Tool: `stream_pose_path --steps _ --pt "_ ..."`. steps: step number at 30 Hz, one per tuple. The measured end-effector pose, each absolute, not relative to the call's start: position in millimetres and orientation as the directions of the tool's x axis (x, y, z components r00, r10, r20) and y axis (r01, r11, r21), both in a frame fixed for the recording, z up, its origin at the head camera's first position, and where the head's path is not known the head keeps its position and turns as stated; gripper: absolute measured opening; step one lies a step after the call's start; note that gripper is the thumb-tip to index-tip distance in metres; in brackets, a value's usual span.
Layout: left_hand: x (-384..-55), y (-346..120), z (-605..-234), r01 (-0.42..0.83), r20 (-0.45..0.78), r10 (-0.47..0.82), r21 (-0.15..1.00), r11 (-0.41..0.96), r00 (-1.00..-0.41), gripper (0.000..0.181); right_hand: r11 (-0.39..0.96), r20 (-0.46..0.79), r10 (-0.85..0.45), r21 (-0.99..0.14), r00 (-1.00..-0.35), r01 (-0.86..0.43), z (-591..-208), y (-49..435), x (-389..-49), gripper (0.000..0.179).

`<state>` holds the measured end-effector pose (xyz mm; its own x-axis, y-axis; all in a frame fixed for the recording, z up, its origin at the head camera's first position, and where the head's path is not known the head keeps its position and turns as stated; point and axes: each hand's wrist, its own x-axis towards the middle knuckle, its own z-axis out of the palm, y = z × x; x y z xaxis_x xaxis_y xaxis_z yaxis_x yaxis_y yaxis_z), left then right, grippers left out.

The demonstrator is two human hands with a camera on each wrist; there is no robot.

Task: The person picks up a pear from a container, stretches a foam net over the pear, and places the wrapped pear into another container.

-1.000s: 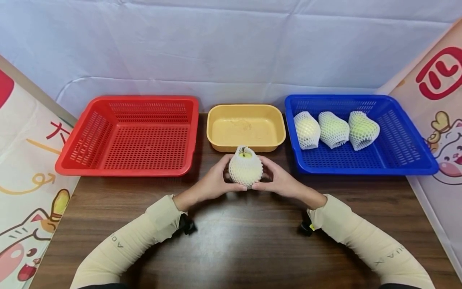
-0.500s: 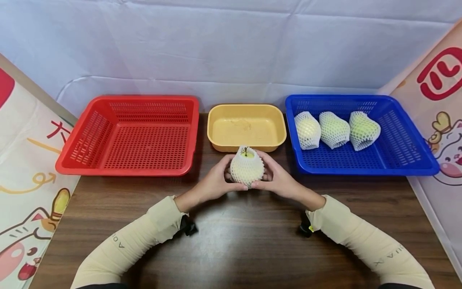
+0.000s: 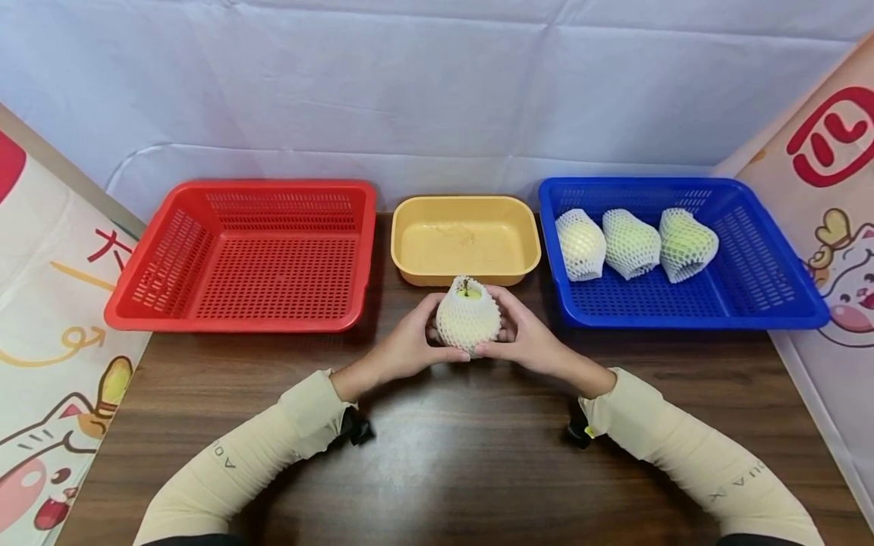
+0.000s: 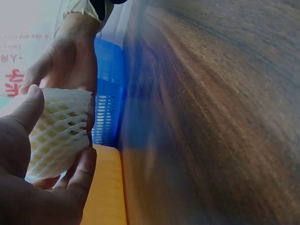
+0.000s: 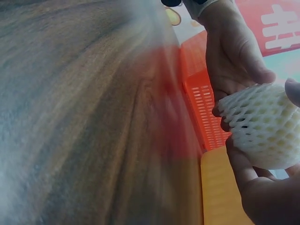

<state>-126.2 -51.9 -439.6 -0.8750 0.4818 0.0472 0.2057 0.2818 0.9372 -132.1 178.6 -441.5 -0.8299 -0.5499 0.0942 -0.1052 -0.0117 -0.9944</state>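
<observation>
Both hands hold a pale yellow-green pear (image 3: 468, 317) in a white foam net above the table. Its dark stem shows through the net's top opening in the head view. The left hand (image 3: 410, 338) grips its left side, the right hand (image 3: 524, 334) its right. Both thumbs lie on the near side; the other fingers wrap behind, partly hidden. In the left wrist view the net (image 4: 61, 131) sits between the left thumb and fingers, with the right hand (image 4: 70, 61) beyond. In the right wrist view the left hand (image 5: 234, 56) is on the far side of the net (image 5: 265, 124).
Behind the hands stands a yellow basin (image 3: 466, 274) with nothing in it. A bare red basket (image 3: 239, 324) is at left. The blue basket (image 3: 696, 318) at right contains 3 netted fruits (image 3: 632, 244). A pale cloth hangs along the back of the wooden table (image 3: 464, 455).
The pear has shifted very slightly to the right and turned a little within the same two-handed grip. Baskets, basin and the other fruits stay in place.
</observation>
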Motion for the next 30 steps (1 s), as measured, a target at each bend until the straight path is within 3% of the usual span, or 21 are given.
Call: stream_pose_path --steps 8,13,17,21,25,30 --pt "-128.6 -51.2 -433.5 0.223 0.055 0.509 0.935 0.276 -0.859 0.079 0.016 0.129 -0.544 -0.986 -0.829 -0.164 -425.9 182.9 -130.4 0.076" --pt "-130.6 -50.3 -428.6 0.229 0.095 0.554 0.957 0.177 -0.827 0.077 0.027 0.131 -0.550 -0.984 -0.825 -0.174 -412.0 191.7 -129.8 0.075" --pt "-130.1 -48.0 -422.6 0.209 0.111 0.569 0.972 0.109 -0.815 0.062 0.033 0.149 -0.540 -0.980 -0.829 -0.197 -397.1 202.7 -131.2 0.074" --pt "-129.7 -42.3 -417.0 0.148 0.069 0.521 0.983 0.111 -0.851 0.036 0.075 0.167 -0.529 -0.968 -0.832 -0.241 -377.3 216.3 -133.6 0.071" --pt "-132.3 -34.0 -412.5 0.069 0.020 0.442 0.993 0.097 -0.897 0.036 0.135 0.173 -0.527 -0.950 -0.832 -0.283 -357.9 233.0 -136.4 0.069" --pt "-137.7 -21.8 -407.4 -0.035 -0.050 0.405 0.998 0.045 -0.913 0.033 0.157 0.195 -0.542 -0.932 -0.818 -0.326 -340.2 257.0 -143.2 0.072"
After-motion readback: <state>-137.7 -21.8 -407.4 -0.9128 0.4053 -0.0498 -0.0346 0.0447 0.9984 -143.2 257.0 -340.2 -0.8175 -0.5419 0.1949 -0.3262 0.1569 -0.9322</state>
